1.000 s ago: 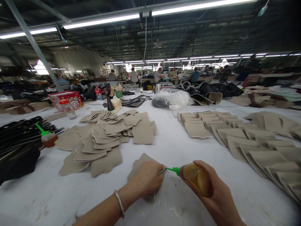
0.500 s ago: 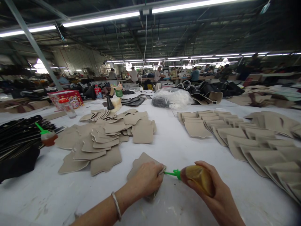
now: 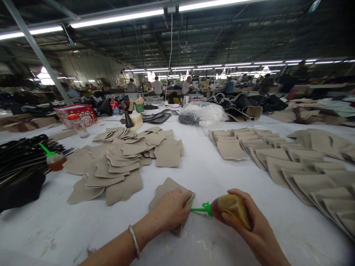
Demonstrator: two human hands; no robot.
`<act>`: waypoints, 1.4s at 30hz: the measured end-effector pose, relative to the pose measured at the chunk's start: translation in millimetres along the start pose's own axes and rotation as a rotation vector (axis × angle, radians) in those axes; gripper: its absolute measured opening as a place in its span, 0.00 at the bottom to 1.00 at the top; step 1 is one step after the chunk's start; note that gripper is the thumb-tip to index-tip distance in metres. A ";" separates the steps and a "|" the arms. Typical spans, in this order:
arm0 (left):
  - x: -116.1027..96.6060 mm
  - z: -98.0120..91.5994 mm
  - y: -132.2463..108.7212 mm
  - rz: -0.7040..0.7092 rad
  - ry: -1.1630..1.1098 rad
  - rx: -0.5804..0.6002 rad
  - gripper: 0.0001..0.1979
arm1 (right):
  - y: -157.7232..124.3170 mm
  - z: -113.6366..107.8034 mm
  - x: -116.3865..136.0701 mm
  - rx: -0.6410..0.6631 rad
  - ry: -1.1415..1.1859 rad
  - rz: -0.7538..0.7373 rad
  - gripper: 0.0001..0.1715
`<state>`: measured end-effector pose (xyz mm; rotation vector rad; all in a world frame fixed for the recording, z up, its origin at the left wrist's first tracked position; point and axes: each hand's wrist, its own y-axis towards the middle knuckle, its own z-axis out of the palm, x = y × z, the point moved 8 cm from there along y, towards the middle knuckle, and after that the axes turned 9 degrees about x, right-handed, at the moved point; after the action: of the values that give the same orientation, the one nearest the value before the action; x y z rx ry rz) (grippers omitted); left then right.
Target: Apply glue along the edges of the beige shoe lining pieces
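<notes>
A grey-beige leather-like piece (image 3: 163, 190) lies on the white table in front of me. My left hand (image 3: 174, 208) is closed on its right edge, thumb and fingers pinching there and covering much of it. In my right hand (image 3: 253, 218) is a squeeze bottle (image 3: 231, 208) of amber liquid, tipped on its side. Its green nozzle points left, and the tip is at the piece's right edge, close to my left fingers. Whether the tip touches the edge I cannot tell.
Overlapping beige pieces (image 3: 119, 162) lie to the left, and rows of similar pieces (image 3: 294, 162) to the right. A second green-nozzled bottle (image 3: 55, 160) rests beside black strips (image 3: 22, 159). Farther back are a red box (image 3: 77, 114), a clear jar (image 3: 80, 127) and a plastic-wrapped bundle (image 3: 202, 113).
The bottle's nozzle tip has moved slightly down and toward me along the piece's right edge. My left hand keeps its hold; the view has shifted a little.
</notes>
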<state>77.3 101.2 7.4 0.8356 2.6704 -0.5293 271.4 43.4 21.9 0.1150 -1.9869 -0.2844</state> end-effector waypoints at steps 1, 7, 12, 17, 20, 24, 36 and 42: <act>0.3 0.5 0.2 0.003 -0.006 -0.002 0.17 | 0.8 -0.9 -0.5 -0.006 -0.003 0.000 0.26; 2.8 3.7 0.1 0.023 -0.025 0.002 0.20 | -8.6 5.9 -4.0 0.018 0.055 0.033 0.26; 4.7 3.0 -0.4 0.041 -0.032 -0.010 0.22 | -17.9 9.5 0.0 0.018 0.108 0.057 0.26; 6.2 4.8 -0.4 0.052 -0.056 -0.022 0.24 | -20.7 10.8 -8.8 0.083 0.094 0.038 0.27; 6.4 7.0 -0.2 0.051 -0.065 -0.017 0.24 | -26.5 15.0 -11.9 0.111 0.123 0.063 0.27; 7.2 9.0 0.2 0.039 -0.077 -0.013 0.24 | -31.4 14.3 -6.1 0.051 0.118 0.096 0.26; 8.8 10.7 0.2 0.021 -0.058 -0.008 0.23 | -37.9 24.2 -12.2 0.103 0.229 0.172 0.29; 8.5 9.7 -0.4 0.014 -0.037 -0.002 0.22 | -21.5 10.5 -22.6 0.071 0.104 0.124 0.29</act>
<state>71.9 100.9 -4.3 0.8353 2.6289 -0.5329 270.4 28.9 -7.6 0.0508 -1.8922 -0.1259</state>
